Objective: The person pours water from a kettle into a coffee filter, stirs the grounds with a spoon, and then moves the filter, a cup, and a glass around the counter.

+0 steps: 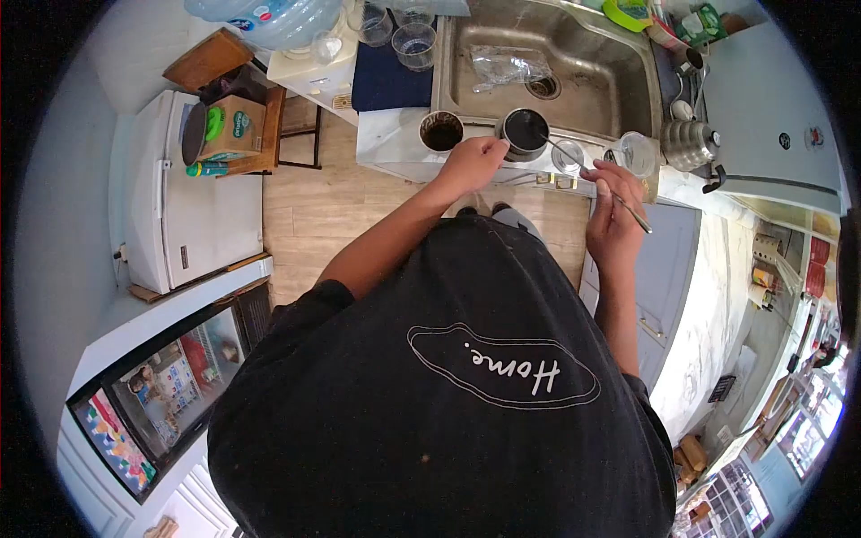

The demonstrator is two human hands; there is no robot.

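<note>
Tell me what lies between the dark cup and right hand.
Between dark cup and right hand: a small clear glass, the long spoon passing over it; head view.

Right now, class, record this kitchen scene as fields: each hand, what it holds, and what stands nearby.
Left hand: grips the dark cup at its side
Right hand: holds a long spoon, tip toward the dark cup
Nearby on counter: brown cup, clear glass, kettle
Behind: sink
</note>
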